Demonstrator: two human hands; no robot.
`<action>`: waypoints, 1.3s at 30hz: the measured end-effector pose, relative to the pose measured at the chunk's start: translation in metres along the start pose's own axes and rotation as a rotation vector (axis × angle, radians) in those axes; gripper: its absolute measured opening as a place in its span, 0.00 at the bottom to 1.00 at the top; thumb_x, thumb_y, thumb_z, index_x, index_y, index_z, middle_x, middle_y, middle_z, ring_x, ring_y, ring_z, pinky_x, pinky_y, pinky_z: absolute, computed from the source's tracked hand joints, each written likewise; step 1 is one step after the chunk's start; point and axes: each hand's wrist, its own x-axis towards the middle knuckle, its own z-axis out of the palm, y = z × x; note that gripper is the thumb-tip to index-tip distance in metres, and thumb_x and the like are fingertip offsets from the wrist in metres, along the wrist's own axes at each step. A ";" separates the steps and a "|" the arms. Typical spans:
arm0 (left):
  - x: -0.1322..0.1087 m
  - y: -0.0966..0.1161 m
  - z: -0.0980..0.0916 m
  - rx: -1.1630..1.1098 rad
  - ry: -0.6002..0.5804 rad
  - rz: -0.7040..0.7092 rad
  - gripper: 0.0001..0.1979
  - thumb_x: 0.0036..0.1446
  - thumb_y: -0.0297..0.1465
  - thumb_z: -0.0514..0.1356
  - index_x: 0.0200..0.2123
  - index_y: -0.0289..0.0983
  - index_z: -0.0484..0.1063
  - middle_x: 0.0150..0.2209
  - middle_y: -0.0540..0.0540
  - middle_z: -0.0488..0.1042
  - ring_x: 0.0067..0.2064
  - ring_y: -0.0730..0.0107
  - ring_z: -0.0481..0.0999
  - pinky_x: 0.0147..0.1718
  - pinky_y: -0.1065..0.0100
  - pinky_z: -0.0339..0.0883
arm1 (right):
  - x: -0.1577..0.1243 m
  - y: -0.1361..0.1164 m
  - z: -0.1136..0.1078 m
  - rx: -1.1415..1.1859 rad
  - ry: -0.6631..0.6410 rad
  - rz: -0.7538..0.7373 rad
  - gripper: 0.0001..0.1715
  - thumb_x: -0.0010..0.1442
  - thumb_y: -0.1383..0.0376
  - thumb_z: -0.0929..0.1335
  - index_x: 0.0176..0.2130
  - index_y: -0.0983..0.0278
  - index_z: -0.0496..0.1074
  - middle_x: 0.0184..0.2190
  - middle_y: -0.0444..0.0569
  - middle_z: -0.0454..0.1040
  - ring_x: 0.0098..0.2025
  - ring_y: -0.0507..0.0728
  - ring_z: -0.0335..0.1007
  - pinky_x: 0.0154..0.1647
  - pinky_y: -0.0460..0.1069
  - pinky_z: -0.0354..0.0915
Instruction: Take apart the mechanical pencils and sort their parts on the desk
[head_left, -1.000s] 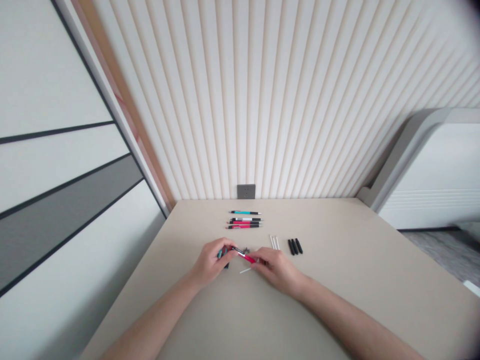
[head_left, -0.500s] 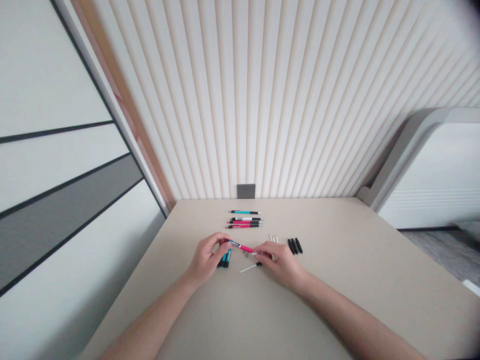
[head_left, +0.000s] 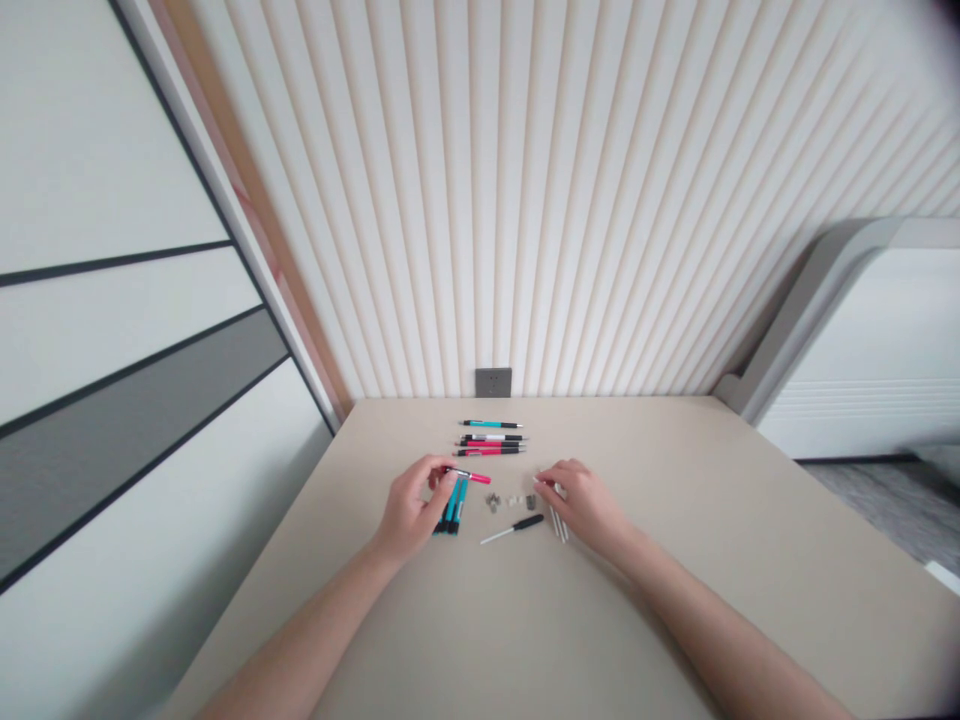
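My left hand [head_left: 412, 507] is closed around the dark clip end of a pink pen barrel [head_left: 474, 477], whose open end points right. Under its fingers lie several teal pen barrels [head_left: 451, 510], side by side. My right hand [head_left: 581, 500] has thumb and forefinger pinched above thin white refills [head_left: 559, 525]; whatever is between the fingertips is too small to make out. Between the hands are small metal parts [head_left: 493, 501], small white pieces [head_left: 515, 500] and dark springs or similar bits [head_left: 531, 502]. In front of them rests a black grip [head_left: 529, 522] with a white rod sticking out leftward.
Farther back on the beige table [head_left: 637, 640], a teal pen [head_left: 491, 424], a white-and-black pen [head_left: 495, 437] and two pink pens [head_left: 487, 452] lie in a row. A dark wall socket [head_left: 493, 382] is set in the ribbed wall behind. A white panelled cabinet [head_left: 112, 350] stands left.
My right hand has come away from the pink barrel and moved right over the refills, now covering the loose black grips. My left hand keeps the barrel, its open end uncovered.
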 end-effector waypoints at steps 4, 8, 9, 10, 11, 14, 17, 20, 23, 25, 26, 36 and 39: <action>0.001 0.001 -0.001 0.058 0.038 0.030 0.08 0.63 0.33 0.55 0.41 0.37 0.71 0.31 0.50 0.72 0.32 0.71 0.70 0.35 0.71 0.65 | -0.001 -0.002 0.003 -0.054 -0.025 -0.031 0.12 0.65 0.62 0.64 0.36 0.61 0.76 0.33 0.48 0.75 0.38 0.57 0.69 0.42 0.50 0.62; 0.001 0.001 0.000 0.073 0.044 0.042 0.08 0.63 0.32 0.54 0.42 0.37 0.70 0.31 0.50 0.72 0.32 0.71 0.70 0.35 0.71 0.64 | -0.001 -0.004 0.007 -0.008 0.011 -0.076 0.11 0.65 0.64 0.64 0.40 0.61 0.76 0.35 0.49 0.76 0.39 0.57 0.69 0.44 0.51 0.63; 0.001 0.001 0.000 0.071 0.041 0.047 0.08 0.63 0.32 0.54 0.41 0.37 0.70 0.31 0.50 0.72 0.32 0.71 0.70 0.35 0.71 0.64 | -0.001 -0.004 0.008 0.017 0.022 -0.091 0.11 0.65 0.64 0.64 0.40 0.61 0.76 0.36 0.49 0.76 0.40 0.57 0.69 0.45 0.51 0.64; 0.001 0.001 0.000 0.068 0.037 0.051 0.08 0.63 0.32 0.54 0.41 0.37 0.70 0.32 0.49 0.73 0.32 0.71 0.70 0.35 0.71 0.64 | 0.000 -0.004 0.009 0.047 0.032 -0.106 0.10 0.65 0.64 0.65 0.41 0.61 0.76 0.37 0.50 0.76 0.40 0.57 0.70 0.45 0.51 0.64; 0.001 0.001 0.000 0.065 0.033 0.055 0.07 0.63 0.32 0.54 0.41 0.37 0.70 0.32 0.49 0.73 0.32 0.71 0.70 0.35 0.71 0.64 | 0.000 -0.004 0.010 0.083 0.040 -0.117 0.10 0.64 0.64 0.65 0.41 0.61 0.76 0.37 0.50 0.76 0.41 0.57 0.70 0.46 0.51 0.64; 0.001 0.001 0.000 0.059 0.022 0.063 0.07 0.64 0.32 0.54 0.41 0.37 0.70 0.32 0.49 0.73 0.33 0.71 0.70 0.35 0.71 0.64 | -0.001 -0.005 0.012 0.210 0.064 -0.112 0.11 0.65 0.65 0.64 0.42 0.61 0.76 0.38 0.50 0.76 0.39 0.55 0.71 0.44 0.49 0.66; 0.001 0.002 0.000 0.063 0.021 0.068 0.08 0.64 0.33 0.54 0.40 0.37 0.70 0.31 0.49 0.72 0.33 0.71 0.71 0.35 0.71 0.65 | -0.002 -0.008 0.012 0.294 0.077 -0.092 0.12 0.65 0.64 0.64 0.43 0.61 0.77 0.39 0.50 0.76 0.38 0.54 0.72 0.42 0.48 0.67; 0.002 0.002 -0.001 0.078 0.036 0.058 0.08 0.64 0.33 0.54 0.41 0.37 0.70 0.31 0.49 0.72 0.32 0.70 0.71 0.35 0.71 0.65 | -0.003 -0.010 0.012 0.332 0.087 -0.112 0.13 0.66 0.64 0.63 0.43 0.60 0.77 0.39 0.50 0.76 0.39 0.55 0.73 0.43 0.48 0.68; 0.005 0.000 -0.003 0.112 0.071 0.021 0.08 0.63 0.33 0.54 0.41 0.37 0.70 0.31 0.49 0.72 0.32 0.70 0.71 0.35 0.70 0.65 | -0.003 -0.010 0.012 0.343 0.106 -0.127 0.14 0.66 0.63 0.63 0.43 0.60 0.77 0.39 0.51 0.76 0.39 0.55 0.73 0.43 0.49 0.68; 0.006 -0.004 -0.004 0.142 0.097 -0.006 0.08 0.63 0.34 0.54 0.41 0.38 0.70 0.29 0.50 0.72 0.31 0.70 0.71 0.34 0.70 0.65 | -0.003 -0.010 0.013 0.339 0.126 -0.122 0.14 0.66 0.62 0.63 0.43 0.61 0.77 0.39 0.51 0.76 0.39 0.56 0.73 0.42 0.50 0.69; 0.007 -0.006 -0.005 0.161 0.110 -0.016 0.08 0.63 0.34 0.54 0.41 0.38 0.70 0.28 0.51 0.71 0.31 0.70 0.71 0.34 0.70 0.65 | -0.002 -0.009 0.013 0.333 0.139 -0.117 0.14 0.66 0.62 0.63 0.43 0.61 0.77 0.38 0.51 0.76 0.38 0.56 0.73 0.41 0.50 0.69; 0.013 -0.006 -0.028 0.533 0.080 -0.031 0.08 0.61 0.31 0.52 0.41 0.37 0.69 0.33 0.46 0.73 0.36 0.65 0.73 0.39 0.66 0.65 | 0.000 -0.007 0.015 0.329 0.225 -0.049 0.14 0.64 0.60 0.63 0.40 0.62 0.77 0.35 0.51 0.78 0.35 0.57 0.73 0.40 0.51 0.69; 0.016 0.001 -0.036 0.692 0.005 -0.023 0.07 0.61 0.31 0.53 0.39 0.38 0.70 0.35 0.44 0.75 0.38 0.61 0.74 0.39 0.65 0.64 | 0.000 -0.005 0.018 0.347 0.222 -0.053 0.15 0.64 0.60 0.63 0.42 0.61 0.77 0.37 0.52 0.78 0.37 0.58 0.73 0.42 0.52 0.69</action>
